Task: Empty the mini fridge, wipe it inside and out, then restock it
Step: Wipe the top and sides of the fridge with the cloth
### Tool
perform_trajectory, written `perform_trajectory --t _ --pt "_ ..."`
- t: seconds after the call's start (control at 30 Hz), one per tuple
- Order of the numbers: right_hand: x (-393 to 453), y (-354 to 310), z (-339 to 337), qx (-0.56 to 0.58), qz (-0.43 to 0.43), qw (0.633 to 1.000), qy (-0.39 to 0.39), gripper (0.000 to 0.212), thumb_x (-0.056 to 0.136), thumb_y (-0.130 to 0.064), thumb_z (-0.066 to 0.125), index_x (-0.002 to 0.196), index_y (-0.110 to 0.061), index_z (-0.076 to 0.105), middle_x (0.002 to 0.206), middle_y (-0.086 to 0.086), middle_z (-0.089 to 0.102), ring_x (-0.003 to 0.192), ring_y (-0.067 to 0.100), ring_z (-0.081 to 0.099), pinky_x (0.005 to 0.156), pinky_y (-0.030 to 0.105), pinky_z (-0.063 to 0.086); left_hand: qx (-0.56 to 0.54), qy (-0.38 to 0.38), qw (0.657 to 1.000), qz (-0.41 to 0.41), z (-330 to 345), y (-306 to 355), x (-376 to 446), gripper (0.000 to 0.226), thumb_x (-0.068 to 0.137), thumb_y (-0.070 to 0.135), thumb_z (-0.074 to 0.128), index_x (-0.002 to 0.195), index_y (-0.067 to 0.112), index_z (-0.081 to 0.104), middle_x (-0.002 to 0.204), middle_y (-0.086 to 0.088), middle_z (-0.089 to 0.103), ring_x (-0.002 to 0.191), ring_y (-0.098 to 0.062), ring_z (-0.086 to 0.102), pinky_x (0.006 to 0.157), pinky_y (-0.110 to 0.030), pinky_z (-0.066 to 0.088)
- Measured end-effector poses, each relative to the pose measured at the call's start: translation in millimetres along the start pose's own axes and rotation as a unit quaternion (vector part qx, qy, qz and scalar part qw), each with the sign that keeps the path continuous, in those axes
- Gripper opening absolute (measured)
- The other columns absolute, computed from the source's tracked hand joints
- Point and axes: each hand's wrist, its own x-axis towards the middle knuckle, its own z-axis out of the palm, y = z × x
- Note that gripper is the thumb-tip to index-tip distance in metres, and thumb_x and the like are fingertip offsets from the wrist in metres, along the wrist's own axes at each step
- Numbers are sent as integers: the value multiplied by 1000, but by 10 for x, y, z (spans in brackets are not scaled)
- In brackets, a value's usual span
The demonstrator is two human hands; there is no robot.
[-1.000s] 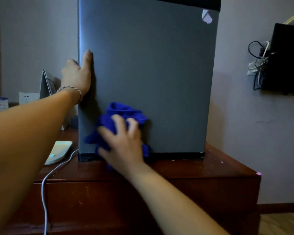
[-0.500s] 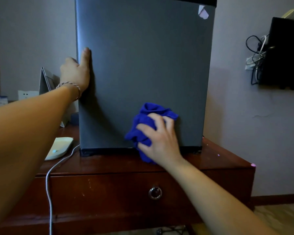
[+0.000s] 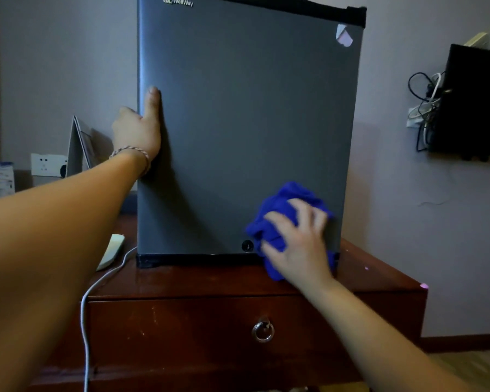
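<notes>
Two hands work the closed grey mini fridge (image 3: 246, 123) standing on a dark wooden cabinet (image 3: 181, 315). At lower right of the frame, the right hand (image 3: 297, 241) presses a bunched blue cloth (image 3: 283, 210) against the door's bottom corner, fingers spread over it. At centre left, the left hand (image 3: 137, 131) grips the door's edge, thumb lying flat on its face.

One fridge (image 3: 246, 123), one cloth (image 3: 280, 207)

Blue cloth (image 3: 283, 210) now nearer door's right edge.
</notes>
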Motion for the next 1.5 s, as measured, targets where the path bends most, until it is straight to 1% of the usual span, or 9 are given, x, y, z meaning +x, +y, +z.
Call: perform_trajectory --t 0.2,0.33,0.6,0.87,1.07,1.17,1.27,1.4,1.5 --pt "234 -1415 621 58 -159 984 -49 50 68 -40 78 115 -31 65 138 10 48 118 42 41 85 47 51 9 8 1000 3 0 -30 24 85 92 76 33 120 0 56 129 -27 57 118 -41 54 94 -41 40" --pt "255 -1668 694 16 -210 975 -77 50 72 -40 79 119 -33 62 137 5 45 122 39 40 80 42 52 9 1 1000 7 13 -61 55 87 90 79 31 115 0 59 121 -23 60 103 -36 57 80 -39 37" --pt "155 -678 324 34 -117 991 -56 56 65 -40 79 118 -32 66 139 6 48 116 38 40 96 45 47 7 -6 1000 11 -11 -72 69 85 89 80 32 111 3 60 114 -20 60 93 -31 53 78 -36 35" --pt "-17 361 -167 18 75 997 3 50 69 -29 85 116 -27 68 136 6 46 119 36 36 103 49 40 14 -1 1000 7 -23 -56 46 87 89 80 31 117 2 58 124 -24 58 110 -39 56 83 -39 37" --pt "-49 507 -218 4 121 992 29 48 72 -27 84 115 -28 64 136 5 41 120 38 35 105 43 35 25 -11 1000 -6 -37 -9 2 89 89 80 29 125 2 55 129 -24 56 115 -41 54 88 -42 40" --pt "-39 355 -133 4 157 987 40 48 71 -31 82 116 -28 65 136 9 40 115 41 38 103 49 35 27 3 1000 5 -27 -23 -16 88 90 79 29 124 2 53 129 -26 55 116 -43 54 93 -46 41" --pt "3 -7 -5 3 79 997 26 49 71 -38 74 118 -29 66 135 12 43 114 41 40 104 47 34 30 21 999 17 15 -39 -22 84 91 78 30 120 2 52 123 -26 57 111 -44 55 87 -45 41" --pt "161 -551 182 -7 -62 997 -36 52 70 -43 71 120 -31 62 139 9 46 116 41 40 96 49 47 22 12 999 29 10 -31 -21 74 91 77 31 111 8 50 118 -26 59 107 -43 57 90 -49 43" --pt "402 -711 163 -7 -81 996 -44 48 72 -43 70 118 -32 64 137 7 51 117 39 41 86 47 53 11 4 999 34 6 10 21 61 94 71 34 101 12 45 114 -25 59 105 -41 56 85 -43 40"
